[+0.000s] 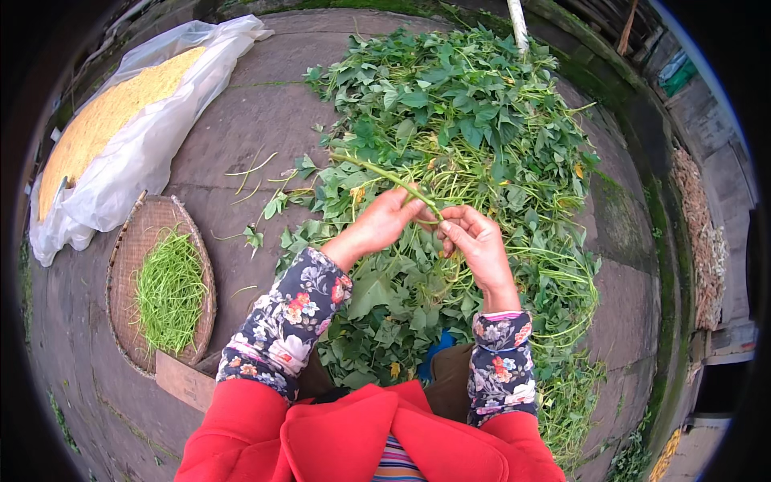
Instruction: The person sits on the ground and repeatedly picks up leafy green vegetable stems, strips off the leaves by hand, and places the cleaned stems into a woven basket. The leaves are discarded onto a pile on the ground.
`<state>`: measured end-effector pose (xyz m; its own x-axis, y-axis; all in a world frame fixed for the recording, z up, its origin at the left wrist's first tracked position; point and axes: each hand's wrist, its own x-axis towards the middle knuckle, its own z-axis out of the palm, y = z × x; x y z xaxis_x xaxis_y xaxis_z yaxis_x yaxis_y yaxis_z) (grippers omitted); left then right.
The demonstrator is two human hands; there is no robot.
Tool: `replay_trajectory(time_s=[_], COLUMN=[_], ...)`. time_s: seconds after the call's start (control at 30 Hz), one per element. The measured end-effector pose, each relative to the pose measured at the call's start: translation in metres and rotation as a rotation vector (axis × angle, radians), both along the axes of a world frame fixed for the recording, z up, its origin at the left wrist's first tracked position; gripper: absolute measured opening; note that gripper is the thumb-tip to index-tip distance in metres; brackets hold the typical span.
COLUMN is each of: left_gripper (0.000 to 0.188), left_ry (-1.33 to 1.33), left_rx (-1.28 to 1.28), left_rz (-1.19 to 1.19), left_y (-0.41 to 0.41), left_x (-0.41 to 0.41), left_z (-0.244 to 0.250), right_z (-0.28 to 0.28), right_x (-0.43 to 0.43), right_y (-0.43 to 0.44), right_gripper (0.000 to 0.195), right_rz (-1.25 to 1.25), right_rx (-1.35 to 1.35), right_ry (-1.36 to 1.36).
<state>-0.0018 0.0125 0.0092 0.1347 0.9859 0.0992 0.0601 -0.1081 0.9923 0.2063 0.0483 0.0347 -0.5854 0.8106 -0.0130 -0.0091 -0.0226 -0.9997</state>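
Note:
A bundle of green leaf stalks (376,170) slants across my left hand (385,220), which grips it with thumb and fingers. Close beside it, my right hand (473,238) pinches the lower right end of a stalk between thumb and fingertips. Both hands are held above a large heap of leafy green vines (433,102), which look like sweet potato vines. Bare pale stems and a few yellow leaves show among the foliage. My fingers partly hide the stalks where the two hands meet.
To the left, a woven bamboo basket (123,289) holds a pile of cut green stalks (171,292). Beyond it, yellow grain (120,120) lies on a white plastic sheet (150,144). Loose stems lie on the stone paving (265,132). A white pole (518,27) stands behind the heap.

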Motion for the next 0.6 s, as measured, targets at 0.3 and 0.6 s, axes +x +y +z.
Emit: replay_trajectory(time_s=[0.3,0.6], left_gripper=[0.024,0.027], left_ry=[-0.181,-0.614], left_rx=[-0.190,-0.259], left_rz=[-0.239,-0.164], left_y=[-0.007,-0.025], left_x=[0.021,0.001], left_z=[-0.008,0.023], right_z=[-0.001,-0.022], right_x=[-0.003,0.021], right_y=[-0.002,0.034], right_gripper=[0.013,0.014], right_rz=[-0.159,-0.487], right_rx=[0.247,0.412], right_ry=[-0.131,-0.310])
